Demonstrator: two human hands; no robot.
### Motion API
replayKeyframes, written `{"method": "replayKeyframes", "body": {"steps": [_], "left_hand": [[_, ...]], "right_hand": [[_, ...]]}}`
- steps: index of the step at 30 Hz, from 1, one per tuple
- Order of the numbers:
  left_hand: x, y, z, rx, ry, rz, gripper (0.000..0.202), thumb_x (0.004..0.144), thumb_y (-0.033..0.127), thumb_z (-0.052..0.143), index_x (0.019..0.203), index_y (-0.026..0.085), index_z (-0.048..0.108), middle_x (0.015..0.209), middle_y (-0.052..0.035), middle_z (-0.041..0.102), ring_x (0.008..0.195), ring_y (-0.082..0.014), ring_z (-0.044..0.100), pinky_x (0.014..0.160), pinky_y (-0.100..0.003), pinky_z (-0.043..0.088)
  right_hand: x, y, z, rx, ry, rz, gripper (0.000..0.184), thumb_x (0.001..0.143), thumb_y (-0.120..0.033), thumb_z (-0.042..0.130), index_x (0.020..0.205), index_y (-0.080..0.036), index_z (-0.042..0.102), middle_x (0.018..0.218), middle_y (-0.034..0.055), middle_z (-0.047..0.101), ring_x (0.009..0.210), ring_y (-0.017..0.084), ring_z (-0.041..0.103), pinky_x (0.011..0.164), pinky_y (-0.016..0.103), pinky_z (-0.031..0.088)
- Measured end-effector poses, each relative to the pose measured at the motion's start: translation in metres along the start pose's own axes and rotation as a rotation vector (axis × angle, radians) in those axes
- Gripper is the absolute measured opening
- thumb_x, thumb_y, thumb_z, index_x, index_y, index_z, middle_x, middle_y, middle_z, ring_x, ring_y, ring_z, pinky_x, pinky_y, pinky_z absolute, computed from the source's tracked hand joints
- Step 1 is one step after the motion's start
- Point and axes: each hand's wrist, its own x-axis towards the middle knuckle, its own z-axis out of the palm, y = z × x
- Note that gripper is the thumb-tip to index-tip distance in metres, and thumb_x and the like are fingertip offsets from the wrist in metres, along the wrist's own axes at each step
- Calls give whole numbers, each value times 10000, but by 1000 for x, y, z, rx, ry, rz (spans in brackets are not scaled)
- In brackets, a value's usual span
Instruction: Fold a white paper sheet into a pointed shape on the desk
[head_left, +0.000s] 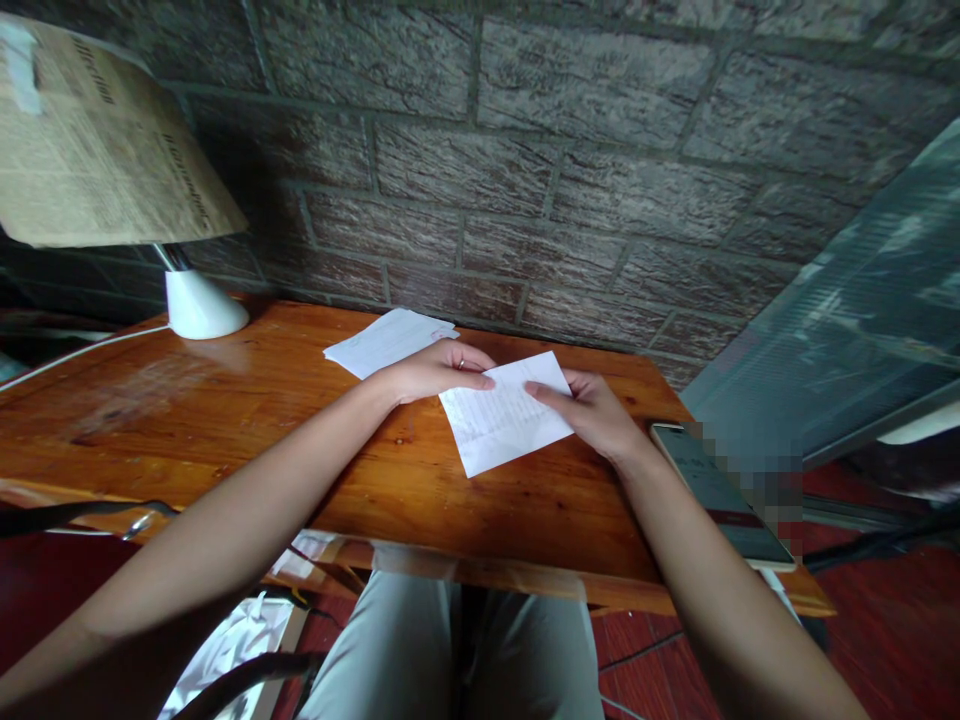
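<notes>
Far left, a lamp with a smooth white cone base and a newsprint shade stands on the glossy, grainy wooden bench. Next, a loose stack of white papers. The left hand lies flat, fingers pressing the folded sheet at its upper left edge. The right hand pinches the sheet's right edge, fingers curled. Far right, a slim phone lies flat.

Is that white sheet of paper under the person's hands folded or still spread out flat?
Cannot tell for sure. The paper lies flat on the table, left hand and right hand pressing its edges; no fold shows.
</notes>
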Motion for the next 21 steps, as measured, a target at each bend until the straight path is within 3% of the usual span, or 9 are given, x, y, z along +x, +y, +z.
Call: {"method": "replayKeyframes", "body": {"steps": [11, 18, 21], "left_hand": [[5, -9, -2, -12, 110, -23, 193, 762, 310, 718, 863, 152, 763, 774, -47, 734, 644, -140, 620, 620, -251, 453], [5, -9, -1, -29, 103, -11, 238, 768, 341, 720, 890, 140, 760, 819, -60, 742, 694, -156, 637, 682, -275, 468], [4, -7, 0, -27, 82, -14, 241, 769, 344, 718, 878, 131, 753, 798, -54, 738, 677, -141, 625, 668, -258, 464]], "right_hand": [[2, 3, 4, -39, 26, -76, 368, 775, -431, 738, 1076, -220, 736, 864, 10, 738, 684, 152, 631, 611, 251, 486], [2, 2, 4, -180, -23, -194, 335, 842, -400, 678, 1136, -249, 736, 1136, 34, 737, 1049, 231, 664, 927, 350, 506], [3, 4, 2, -240, -70, -258, 335, 838, -402, 674, 1118, -232, 744, 1142, 52, 737, 1048, 243, 675, 952, 380, 508]]}}
